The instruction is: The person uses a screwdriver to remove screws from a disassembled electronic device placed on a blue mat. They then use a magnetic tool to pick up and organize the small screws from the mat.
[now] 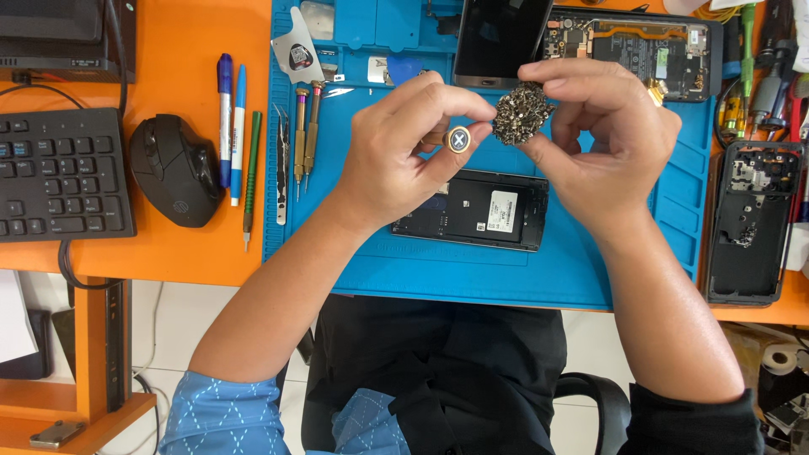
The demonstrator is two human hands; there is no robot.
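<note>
Our orange tabletop [194,50], blue repair mat [506,278] under opened phone [472,211], our left hand [404,152] pinching a screwdriver [458,139], right hand [602,139] gripping a screw clump [521,112], keyboard [59,173], mouse [173,168] left.

surface [185,34]: orange | mat [640,253] on it: bright blue | mouse [175,168] left of mat: black | pens [230,126] left of mat: blue-white, one green | screw clump [521,112] above mat: dull silver-grey | driver cap [458,139]: gold ring, blue-white centre | sleeve [227,417]: light blue, white diamond pattern
</note>
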